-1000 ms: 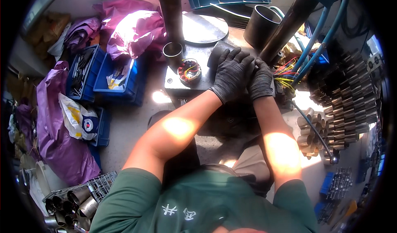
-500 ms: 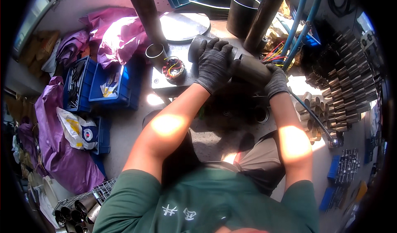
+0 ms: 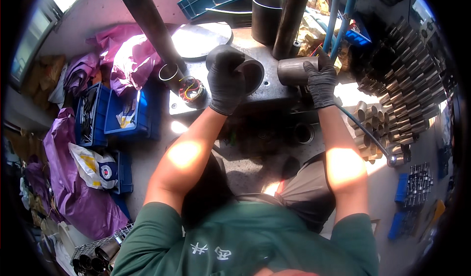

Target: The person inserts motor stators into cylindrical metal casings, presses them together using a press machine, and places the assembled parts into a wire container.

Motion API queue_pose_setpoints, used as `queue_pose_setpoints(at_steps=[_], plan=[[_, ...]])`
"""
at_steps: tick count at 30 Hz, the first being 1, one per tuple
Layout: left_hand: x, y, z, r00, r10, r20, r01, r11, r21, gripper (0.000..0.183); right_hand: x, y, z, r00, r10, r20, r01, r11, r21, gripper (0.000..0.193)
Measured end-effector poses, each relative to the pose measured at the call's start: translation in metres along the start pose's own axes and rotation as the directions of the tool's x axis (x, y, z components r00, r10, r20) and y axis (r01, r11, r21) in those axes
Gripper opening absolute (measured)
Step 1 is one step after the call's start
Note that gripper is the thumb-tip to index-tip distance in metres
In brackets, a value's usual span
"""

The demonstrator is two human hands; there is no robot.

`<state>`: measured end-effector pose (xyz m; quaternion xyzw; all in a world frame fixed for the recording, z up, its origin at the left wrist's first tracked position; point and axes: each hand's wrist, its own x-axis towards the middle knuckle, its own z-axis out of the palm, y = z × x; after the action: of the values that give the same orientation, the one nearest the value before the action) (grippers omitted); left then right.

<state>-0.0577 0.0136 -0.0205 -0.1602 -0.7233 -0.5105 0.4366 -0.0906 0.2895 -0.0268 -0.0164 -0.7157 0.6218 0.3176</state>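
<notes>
My left hand (image 3: pixel 225 84), in a dark grey glove, is closed around a dark, hollow metal cylinder (image 3: pixel 254 76) whose open end faces right. My gloved right hand (image 3: pixel 321 86) grips a brownish-grey metal tube (image 3: pixel 293 71) from its right end. A gap separates the two pieces, both over the metal worktable (image 3: pixel 271 93). Left of my left hand, a small wound stator (image 3: pixel 191 90) with red and yellow wires sits on the table beside a short upright tube (image 3: pixel 170 74).
Two dark posts (image 3: pixel 147 23) (image 3: pixel 293 18) rise from the table, with a round plate (image 3: pixel 202 38) and a wide upright pipe (image 3: pixel 266 23) behind. Blue bins (image 3: pixel 128 121) and purple sacks (image 3: pixel 73 173) lie left; stacked metal tubes (image 3: pixel 400 87) stand right. Blue hoses (image 3: pixel 338 23) hang nearby.
The cylinder and the tube, close together before, are now apart. My left hand has moved left with the cylinder; my right hand has lifted the tube slightly and levelled it. The view has shifted somewhat.
</notes>
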Motion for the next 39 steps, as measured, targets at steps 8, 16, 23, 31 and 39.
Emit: queue_pose_setpoints(at_steps=[8, 16, 23, 31, 39], plan=[[0.043, -0.019, -0.036, 0.826, -0.548, -0.136, 0.493, 0.817, -0.299, 0.058, 0.001, -0.065, 0.018, 0.689, -0.345, 0.637, 0.681, 0.61, -0.406, 0.066], [0.025, -0.031, -0.062, 0.901, -0.431, -0.043, 0.423, 0.897, -0.125, 0.042, -0.003, -0.072, 0.016, 0.674, -0.281, 0.683, 0.722, 0.443, -0.531, 0.064], [-0.01, 0.023, -0.048, 0.349, -0.861, 0.371, 0.923, 0.247, -0.295, 0.045, 0.002, -0.053, -0.001, 0.769, -0.289, 0.571, 0.552, 0.75, -0.364, 0.054], [-0.005, -0.019, -0.013, 0.508, -0.816, 0.278, 0.861, 0.479, -0.168, 0.055, 0.007, -0.055, -0.024, 0.835, -0.29, 0.467, 0.362, 0.929, -0.07, 0.059], [0.011, -0.041, -0.053, 0.674, -0.569, 0.47, 0.588, 0.799, 0.125, 0.047, -0.008, -0.073, -0.03, 0.808, -0.281, 0.518, 0.39, 0.914, -0.113, 0.02]])
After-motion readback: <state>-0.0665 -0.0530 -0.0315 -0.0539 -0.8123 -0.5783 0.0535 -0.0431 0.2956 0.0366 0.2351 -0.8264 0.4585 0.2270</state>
